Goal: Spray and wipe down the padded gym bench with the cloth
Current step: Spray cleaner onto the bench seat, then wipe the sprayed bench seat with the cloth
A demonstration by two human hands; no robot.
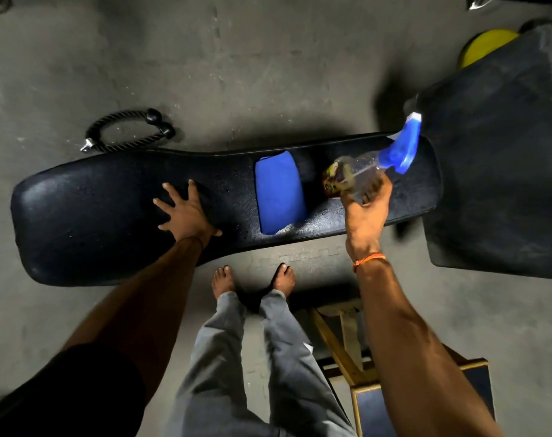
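Observation:
A long black padded bench (88, 222) lies across the view from left to right. On its middle rests a folded blue cloth (279, 192). My left hand (186, 212) lies flat on the pad with fingers spread, left of the cloth. My right hand (367, 209) grips a clear spray bottle (359, 175) with a blue trigger head, tilted over the bench's right end, nozzle pointing up and to the right. The bottle carries a colourful label near its base.
A second black pad (501, 171) stands at the right, with a yellow disc (485, 45) behind it. A black rope handle (126, 132) lies on the concrete floor beyond the bench. My bare feet (252, 282) stand near the bench; a wooden box frame (363, 373) is at lower right.

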